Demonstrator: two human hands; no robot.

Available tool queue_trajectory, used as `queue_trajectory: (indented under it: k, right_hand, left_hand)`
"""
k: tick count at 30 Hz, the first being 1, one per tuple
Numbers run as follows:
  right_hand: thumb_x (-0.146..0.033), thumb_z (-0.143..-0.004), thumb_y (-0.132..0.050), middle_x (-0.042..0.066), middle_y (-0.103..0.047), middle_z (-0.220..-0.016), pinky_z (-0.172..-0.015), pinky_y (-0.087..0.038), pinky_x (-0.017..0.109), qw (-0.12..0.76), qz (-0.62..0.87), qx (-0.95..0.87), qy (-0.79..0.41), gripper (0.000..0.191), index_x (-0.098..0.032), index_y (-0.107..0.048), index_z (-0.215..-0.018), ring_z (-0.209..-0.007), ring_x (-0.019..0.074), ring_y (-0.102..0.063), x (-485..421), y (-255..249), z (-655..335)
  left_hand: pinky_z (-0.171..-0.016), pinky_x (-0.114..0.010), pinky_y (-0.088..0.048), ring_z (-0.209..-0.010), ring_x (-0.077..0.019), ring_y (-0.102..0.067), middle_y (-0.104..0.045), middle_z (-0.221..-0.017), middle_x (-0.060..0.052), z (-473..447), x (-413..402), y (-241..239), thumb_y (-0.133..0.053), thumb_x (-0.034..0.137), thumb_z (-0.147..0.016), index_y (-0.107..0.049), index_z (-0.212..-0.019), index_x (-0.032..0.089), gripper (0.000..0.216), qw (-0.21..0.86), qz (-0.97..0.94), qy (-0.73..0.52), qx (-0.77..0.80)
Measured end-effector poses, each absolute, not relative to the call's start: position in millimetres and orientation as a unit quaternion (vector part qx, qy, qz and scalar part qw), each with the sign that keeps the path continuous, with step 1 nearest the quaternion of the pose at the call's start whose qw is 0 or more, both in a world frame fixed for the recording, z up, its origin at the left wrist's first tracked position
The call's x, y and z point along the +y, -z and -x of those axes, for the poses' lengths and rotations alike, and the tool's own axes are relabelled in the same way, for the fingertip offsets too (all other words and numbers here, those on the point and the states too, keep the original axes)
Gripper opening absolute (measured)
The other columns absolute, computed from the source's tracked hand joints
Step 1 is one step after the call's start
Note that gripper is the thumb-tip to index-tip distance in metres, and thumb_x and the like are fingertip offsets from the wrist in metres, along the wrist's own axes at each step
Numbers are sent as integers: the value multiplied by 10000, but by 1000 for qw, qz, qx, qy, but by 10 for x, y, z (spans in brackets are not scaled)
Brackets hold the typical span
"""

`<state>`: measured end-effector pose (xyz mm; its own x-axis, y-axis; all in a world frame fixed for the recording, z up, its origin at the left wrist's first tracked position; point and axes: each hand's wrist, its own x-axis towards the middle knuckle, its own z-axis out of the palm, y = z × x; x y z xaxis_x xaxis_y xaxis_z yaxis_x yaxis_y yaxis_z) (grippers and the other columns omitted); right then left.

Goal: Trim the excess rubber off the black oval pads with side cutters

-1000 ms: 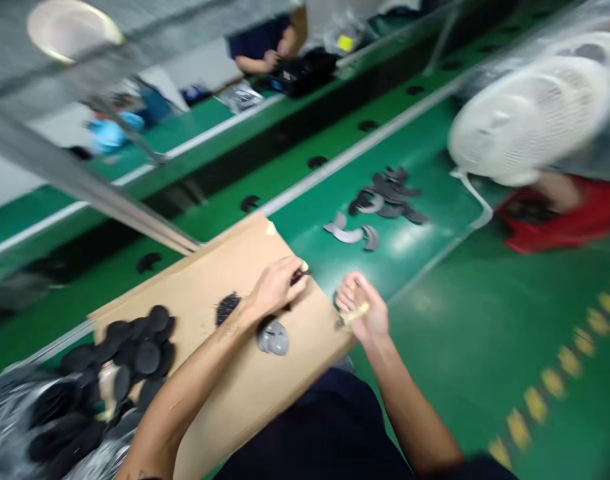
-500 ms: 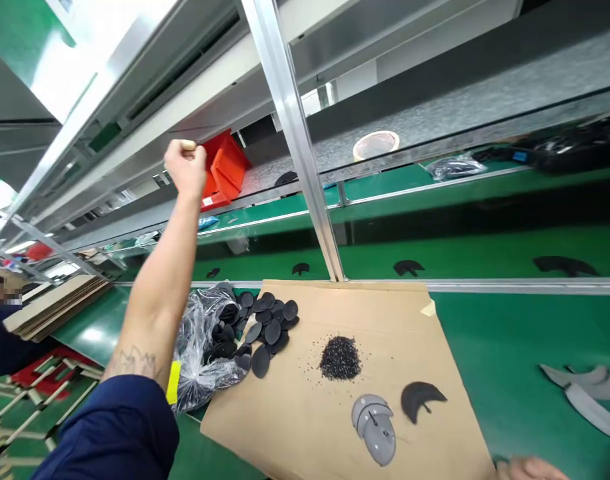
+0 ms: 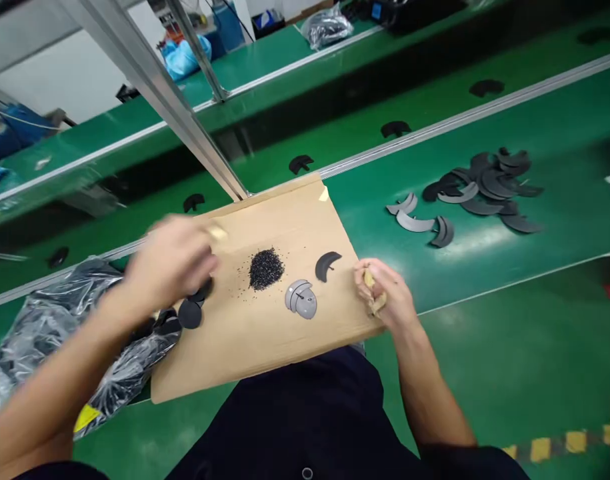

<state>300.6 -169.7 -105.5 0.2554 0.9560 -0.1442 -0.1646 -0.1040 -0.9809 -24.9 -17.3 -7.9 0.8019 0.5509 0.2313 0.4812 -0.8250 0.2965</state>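
Head view: blurred left hand (image 3: 172, 260) over cardboard sheet (image 3: 265, 333), right hand (image 3: 382, 297) fisted.

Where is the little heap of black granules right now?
The heap of black granules lies mid-sheet on the brown cardboard, between the blurred left hand and the grey round discs.

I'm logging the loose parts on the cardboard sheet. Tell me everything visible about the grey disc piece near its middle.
The grey disc piece lies flat on the brown cardboard sheet. It looks like two or three thin, matte grey rounded plates overlapping, with a small dark mark on top. It sits just below the pile of black granules and left of a black crescent part. No hand touches it.
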Motion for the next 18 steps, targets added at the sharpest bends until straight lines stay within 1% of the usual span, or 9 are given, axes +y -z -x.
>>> queue_trajectory:
  k: [2,3,5,7,8,10,13,16,18]
  right_hand:
    - [-429,-929,-559,4,-626,-758,-605,-410,283,423,628,-510,-408,278,-229,-676,-1083,-619,152,-514,-1635,955,-2987]
    - [-378,-930,-568,17,-669,-809,-658,-436,290,339,656,-576,-351,329,-231,-663,-1209,-688,173,-573,-1596,908,-2963]
    - [-304,-933,-574,61,-735,-1001,-731,-465,304,181,683,-660,-255,519,-241,-536,-1447,-838,219,-660,-1507,842,-2895]
    - [-277,-950,-559,112,-722,-1185,-755,-481,310,60,685,-696,-208,609,-241,-424,-1543,-947,254,-699,-1416,817,-2821]
    - [-276,-960,-551,129,-706,-1235,-764,-488,311,17,681,-704,-201,594,-235,-422,-1538,-979,264,-707,-1377,815,-2789]
    - [-283,-977,-538,136,-693,-1251,-783,-495,307,-30,674,-710,-202,500,-223,-480,-1470,-1012,268,-712,-1318,818,-2744]
    - [-298,-995,-519,127,-684,-1254,-808,-495,302,-41,669,-713,-204,388,-215,-537,-1374,-1039,263,-704,-1294,819,-2714]
    - [-370,-1007,-527,128,-667,-1280,-809,-496,304,-38,672,-713,-196,416,-231,-527,-1399,-1055,266,-696,-1313,835,-2702]
    - [-432,-1013,-520,132,-663,-1274,-798,-497,307,-36,686,-703,-184,443,-245,-527,-1414,-1067,276,-691,-1317,863,-2704]
  left_hand:
    - [-1002,-492,-589,-1177,-287,-652,-663,-1298,-117,52,-472,399,-605,349,-996,-642,-1211,213,258,98,-968,-85,215]
    - [-1010,-476,-587,-1195,-283,-645,-635,-1349,-133,-70,-608,582,-578,333,-1008,-606,-1270,198,296,123,-971,-41,200]
    - [-1024,-464,-576,-1201,-286,-635,-589,-1399,-154,-305,-812,917,-608,328,-986,-549,-1312,185,361,159,-960,-16,228]
    - [-1028,-445,-565,-1197,-280,-631,-581,-1370,-152,-467,-907,1120,-619,304,-968,-501,-1332,191,398,193,-945,-8,266]
    - [-1011,-431,-567,-1173,-271,-640,-583,-1348,-145,-514,-919,1160,-612,288,-963,-477,-1344,199,413,210,-936,0,282]
    - [-940,-406,-581,-1085,-256,-672,-595,-1301,-133,-553,-896,1136,-589,266,-955,-448,-1348,207,422,237,-921,34,306]
    - [-823,-391,-576,-951,-267,-703,-652,-1182,-129,-556,-828,985,-553,262,-950,-483,-1245,190,312,251,-905,106,325]
    - [-769,-360,-548,-906,-277,-717,-698,-1060,-111,-573,-762,866,-520,243,-957,-509,-1139,194,189,258,-900,138,324]
    - [-763,-336,-530,-914,-273,-719,-710,-1030,-101,-609,-703,831,-517,220,-955,-522,-1082,205,128,263,-903,117,319]
